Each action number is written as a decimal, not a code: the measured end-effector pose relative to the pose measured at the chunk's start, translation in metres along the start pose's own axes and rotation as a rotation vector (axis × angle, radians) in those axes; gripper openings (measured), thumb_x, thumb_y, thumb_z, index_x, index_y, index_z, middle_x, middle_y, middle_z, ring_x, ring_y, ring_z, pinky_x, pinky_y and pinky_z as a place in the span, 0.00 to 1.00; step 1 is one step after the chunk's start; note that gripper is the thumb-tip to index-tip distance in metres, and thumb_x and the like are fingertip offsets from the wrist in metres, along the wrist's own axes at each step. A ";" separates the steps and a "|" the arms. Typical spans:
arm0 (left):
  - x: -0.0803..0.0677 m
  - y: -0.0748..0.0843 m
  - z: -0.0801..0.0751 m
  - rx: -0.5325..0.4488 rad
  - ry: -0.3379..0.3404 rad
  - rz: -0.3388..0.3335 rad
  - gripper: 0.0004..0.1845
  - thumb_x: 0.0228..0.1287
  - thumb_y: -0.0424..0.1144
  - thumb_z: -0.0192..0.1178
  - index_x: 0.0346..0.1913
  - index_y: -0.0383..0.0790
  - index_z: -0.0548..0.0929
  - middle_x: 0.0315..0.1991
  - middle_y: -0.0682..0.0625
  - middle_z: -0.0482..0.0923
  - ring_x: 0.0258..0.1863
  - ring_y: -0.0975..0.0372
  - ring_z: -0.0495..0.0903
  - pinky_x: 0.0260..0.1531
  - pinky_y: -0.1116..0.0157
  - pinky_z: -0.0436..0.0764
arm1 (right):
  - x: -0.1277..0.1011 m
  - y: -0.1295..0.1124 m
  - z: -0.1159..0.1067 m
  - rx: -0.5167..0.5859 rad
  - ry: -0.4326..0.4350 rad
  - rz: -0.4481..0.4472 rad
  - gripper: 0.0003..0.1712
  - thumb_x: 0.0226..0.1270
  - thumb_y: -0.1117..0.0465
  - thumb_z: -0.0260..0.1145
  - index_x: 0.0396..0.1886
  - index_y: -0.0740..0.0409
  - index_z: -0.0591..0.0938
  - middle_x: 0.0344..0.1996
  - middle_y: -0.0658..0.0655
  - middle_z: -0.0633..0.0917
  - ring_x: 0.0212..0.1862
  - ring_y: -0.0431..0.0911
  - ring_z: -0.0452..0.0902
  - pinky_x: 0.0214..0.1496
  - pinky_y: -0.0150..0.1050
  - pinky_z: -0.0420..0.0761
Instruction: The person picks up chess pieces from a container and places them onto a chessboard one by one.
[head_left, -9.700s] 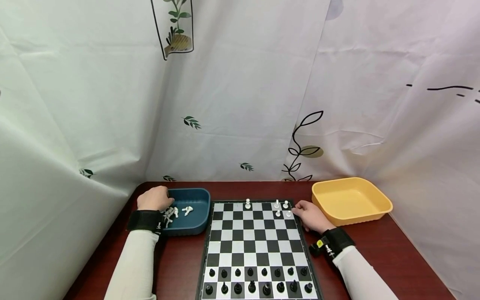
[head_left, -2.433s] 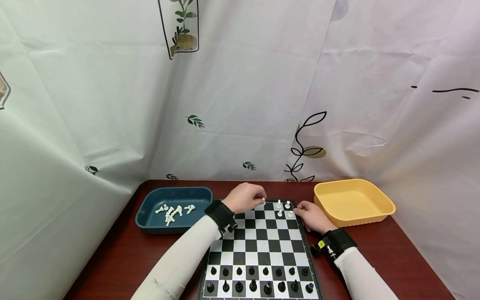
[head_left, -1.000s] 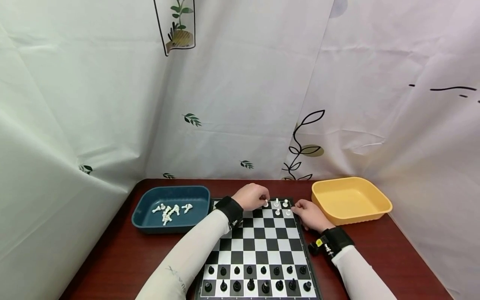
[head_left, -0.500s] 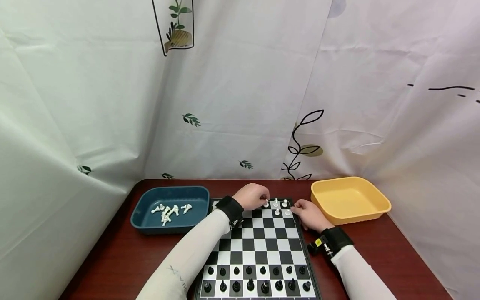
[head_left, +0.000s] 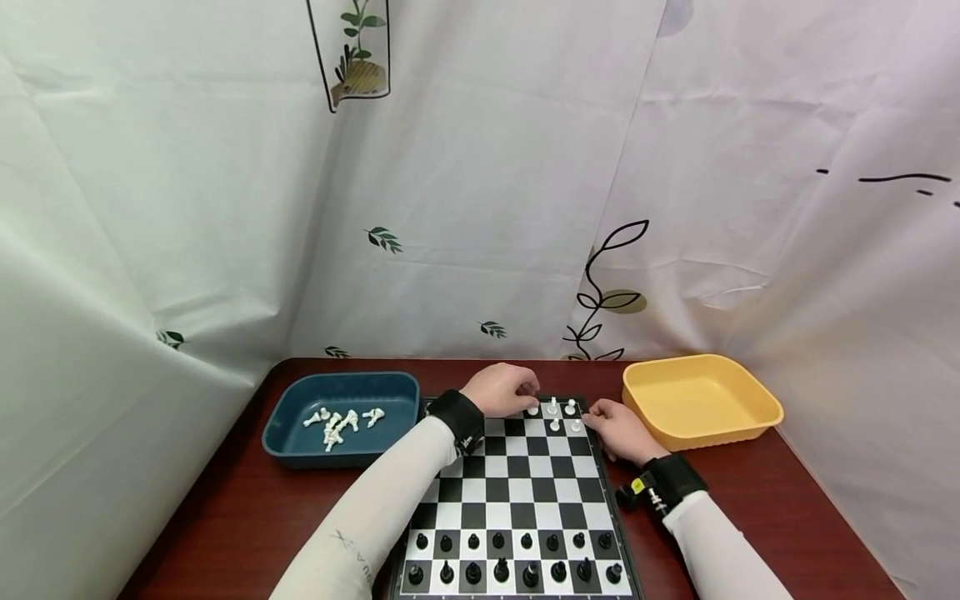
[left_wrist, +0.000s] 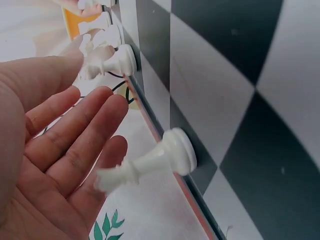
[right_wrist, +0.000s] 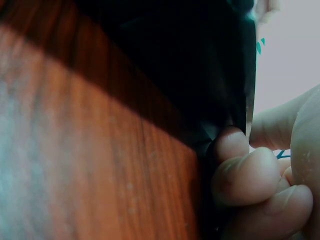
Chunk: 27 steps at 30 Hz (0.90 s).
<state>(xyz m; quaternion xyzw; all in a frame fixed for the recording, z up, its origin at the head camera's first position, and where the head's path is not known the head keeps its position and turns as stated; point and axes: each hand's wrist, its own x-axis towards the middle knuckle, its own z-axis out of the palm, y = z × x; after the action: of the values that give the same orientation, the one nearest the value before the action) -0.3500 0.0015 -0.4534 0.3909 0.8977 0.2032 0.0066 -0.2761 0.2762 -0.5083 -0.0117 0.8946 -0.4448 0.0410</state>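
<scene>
My left hand (head_left: 501, 390) hovers over the far row of the chessboard (head_left: 517, 467). In the left wrist view its thumb and fingers are spread apart, the thumb tip beside a standing white chess piece (left_wrist: 122, 61). Another white piece with a crown-like top (left_wrist: 150, 162) stands close by the little finger; the hand hides it in the head view. My right hand (head_left: 622, 429) grips the board's right edge near the far corner, fingers curled at its side in the right wrist view. Several white pieces (head_left: 553, 406) stand at that corner.
A blue tray (head_left: 285, 446) with several white pieces (head_left: 333, 427) lying inside stands left of the board. A yellow tray (head_left: 701, 404) stands at the right. Two rows of black pieces (head_left: 501, 570) line the near side. A patterned white curtain (head_left: 480, 167) hangs behind the table.
My left hand went from the blue tray to the board's far row with a white piece, set it down and let go, then drew slightly left. The right hand stays on the board edge.
</scene>
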 end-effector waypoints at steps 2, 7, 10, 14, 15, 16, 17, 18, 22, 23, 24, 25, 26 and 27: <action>-0.001 0.000 -0.002 -0.002 0.007 -0.020 0.14 0.80 0.50 0.70 0.59 0.49 0.92 0.50 0.58 0.91 0.47 0.67 0.88 0.50 0.65 0.84 | 0.000 0.000 0.000 -0.003 0.000 0.001 0.10 0.85 0.58 0.63 0.42 0.61 0.79 0.16 0.54 0.76 0.13 0.46 0.71 0.19 0.40 0.72; -0.006 0.001 -0.010 -0.021 0.018 -0.060 0.20 0.84 0.57 0.64 0.64 0.50 0.90 0.54 0.58 0.91 0.49 0.65 0.87 0.52 0.61 0.84 | 0.000 0.000 0.000 -0.010 0.003 0.001 0.10 0.85 0.58 0.63 0.42 0.61 0.80 0.16 0.54 0.77 0.13 0.47 0.71 0.18 0.40 0.72; -0.011 0.002 -0.016 -0.018 0.041 -0.055 0.21 0.84 0.55 0.64 0.66 0.48 0.89 0.55 0.56 0.91 0.52 0.63 0.88 0.53 0.60 0.84 | 0.000 0.001 0.000 -0.006 0.002 -0.001 0.10 0.85 0.58 0.64 0.42 0.61 0.80 0.16 0.55 0.77 0.12 0.47 0.71 0.18 0.40 0.72; -0.019 0.003 -0.026 0.026 0.080 -0.036 0.17 0.84 0.51 0.66 0.65 0.48 0.90 0.55 0.55 0.91 0.52 0.62 0.89 0.51 0.61 0.85 | 0.000 0.000 -0.001 -0.004 0.002 -0.006 0.10 0.85 0.58 0.63 0.42 0.61 0.80 0.17 0.55 0.77 0.12 0.47 0.71 0.18 0.40 0.72; -0.021 0.004 -0.029 0.031 0.092 -0.031 0.16 0.84 0.50 0.66 0.64 0.49 0.91 0.55 0.54 0.91 0.52 0.62 0.89 0.51 0.60 0.86 | 0.000 -0.001 -0.001 -0.004 0.004 -0.007 0.10 0.85 0.58 0.63 0.42 0.61 0.80 0.16 0.55 0.77 0.12 0.47 0.71 0.18 0.40 0.72; -0.024 0.004 -0.033 0.041 0.103 -0.028 0.15 0.84 0.49 0.66 0.63 0.49 0.91 0.55 0.54 0.91 0.52 0.62 0.89 0.51 0.61 0.86 | 0.000 -0.001 -0.001 -0.004 0.005 -0.008 0.10 0.85 0.59 0.63 0.42 0.61 0.80 0.16 0.55 0.77 0.12 0.46 0.71 0.18 0.40 0.72; -0.026 0.005 -0.036 0.046 0.114 -0.025 0.15 0.84 0.49 0.66 0.63 0.49 0.91 0.55 0.54 0.91 0.52 0.61 0.89 0.50 0.60 0.86 | 0.000 -0.001 -0.001 -0.003 0.005 -0.008 0.10 0.85 0.59 0.63 0.42 0.61 0.80 0.16 0.55 0.77 0.12 0.46 0.71 0.18 0.40 0.72; -0.029 0.005 -0.039 0.047 0.128 -0.021 0.14 0.84 0.48 0.66 0.63 0.49 0.91 0.55 0.54 0.91 0.52 0.61 0.89 0.51 0.60 0.86 | 0.000 -0.001 -0.001 -0.003 0.005 -0.008 0.10 0.85 0.58 0.63 0.42 0.61 0.80 0.16 0.55 0.77 0.12 0.47 0.71 0.18 0.40 0.72; -0.039 0.003 -0.050 0.056 0.179 -0.015 0.13 0.84 0.47 0.66 0.62 0.49 0.91 0.55 0.53 0.92 0.53 0.60 0.90 0.51 0.59 0.87 | 0.000 -0.001 -0.001 0.000 0.003 -0.004 0.10 0.84 0.58 0.63 0.42 0.61 0.80 0.16 0.54 0.76 0.12 0.46 0.71 0.18 0.40 0.72; -0.042 0.002 -0.053 0.056 0.192 -0.016 0.13 0.83 0.47 0.67 0.62 0.49 0.91 0.55 0.53 0.92 0.53 0.60 0.90 0.52 0.58 0.87 | -0.001 -0.001 -0.001 -0.002 0.003 -0.005 0.10 0.85 0.58 0.63 0.42 0.61 0.80 0.16 0.54 0.76 0.12 0.46 0.71 0.18 0.40 0.72; -0.045 0.000 -0.055 0.057 0.203 -0.017 0.13 0.83 0.47 0.67 0.62 0.49 0.91 0.55 0.53 0.92 0.53 0.60 0.90 0.51 0.58 0.87 | -0.001 -0.001 -0.001 -0.003 0.003 -0.005 0.10 0.85 0.58 0.63 0.42 0.61 0.80 0.16 0.54 0.76 0.12 0.46 0.71 0.18 0.40 0.72; -0.048 -0.001 -0.057 0.058 0.215 -0.019 0.13 0.83 0.47 0.67 0.62 0.49 0.91 0.55 0.53 0.92 0.52 0.60 0.90 0.51 0.58 0.87 | -0.001 -0.001 -0.001 -0.003 0.003 -0.003 0.10 0.85 0.58 0.63 0.42 0.61 0.80 0.16 0.54 0.76 0.12 0.46 0.71 0.18 0.40 0.72; -0.052 -0.003 -0.059 0.056 0.227 -0.022 0.13 0.83 0.46 0.67 0.62 0.49 0.91 0.56 0.53 0.92 0.53 0.60 0.90 0.51 0.57 0.87 | -0.002 -0.001 -0.001 -0.003 0.002 -0.003 0.10 0.85 0.58 0.63 0.42 0.61 0.80 0.16 0.54 0.76 0.12 0.46 0.71 0.18 0.40 0.72; -0.055 -0.004 -0.062 0.057 0.239 -0.024 0.13 0.83 0.46 0.67 0.62 0.48 0.91 0.56 0.52 0.92 0.53 0.59 0.90 0.52 0.57 0.87 | -0.002 -0.001 -0.001 -0.003 0.002 -0.003 0.10 0.85 0.59 0.63 0.42 0.61 0.80 0.16 0.54 0.76 0.12 0.46 0.71 0.18 0.40 0.72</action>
<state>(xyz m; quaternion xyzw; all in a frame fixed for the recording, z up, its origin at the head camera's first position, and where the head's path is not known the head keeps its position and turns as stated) -0.3253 -0.0621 -0.4065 0.3530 0.9022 0.2225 -0.1091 -0.2742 0.2762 -0.5066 -0.0129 0.8953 -0.4434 0.0395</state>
